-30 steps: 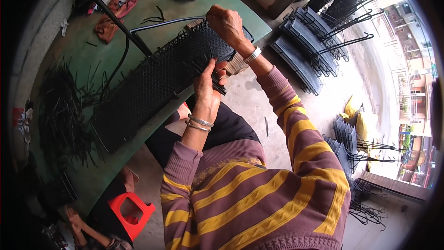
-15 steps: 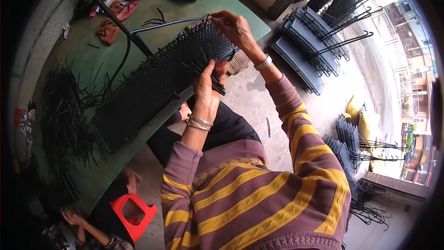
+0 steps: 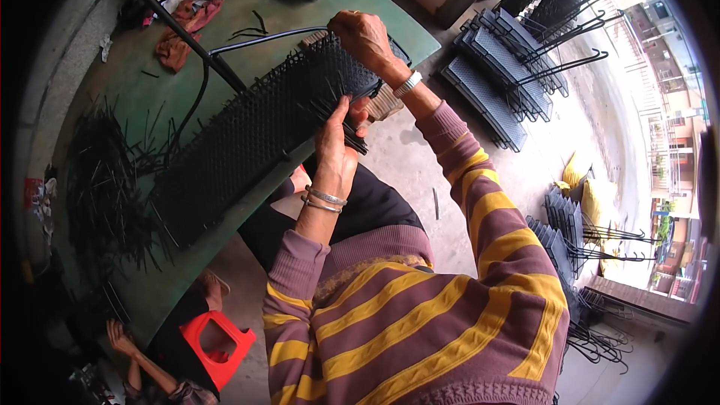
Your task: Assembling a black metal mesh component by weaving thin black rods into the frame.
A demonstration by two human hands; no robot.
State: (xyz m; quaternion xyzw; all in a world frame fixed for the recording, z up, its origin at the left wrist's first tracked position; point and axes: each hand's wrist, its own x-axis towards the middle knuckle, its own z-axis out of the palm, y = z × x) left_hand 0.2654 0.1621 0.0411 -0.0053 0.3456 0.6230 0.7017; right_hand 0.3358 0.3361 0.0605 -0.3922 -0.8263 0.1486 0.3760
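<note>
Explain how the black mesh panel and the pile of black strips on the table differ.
The mesh panel is long, flat and evenly patterned; the strip pile is a loose tangle. The right hand is at the mesh panel's edge, while no hand touches the strip pile. Both are black and lie on the green table.

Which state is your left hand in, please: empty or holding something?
Holding: the left hand grips dark strips, their ends jutting out both sides.
</note>
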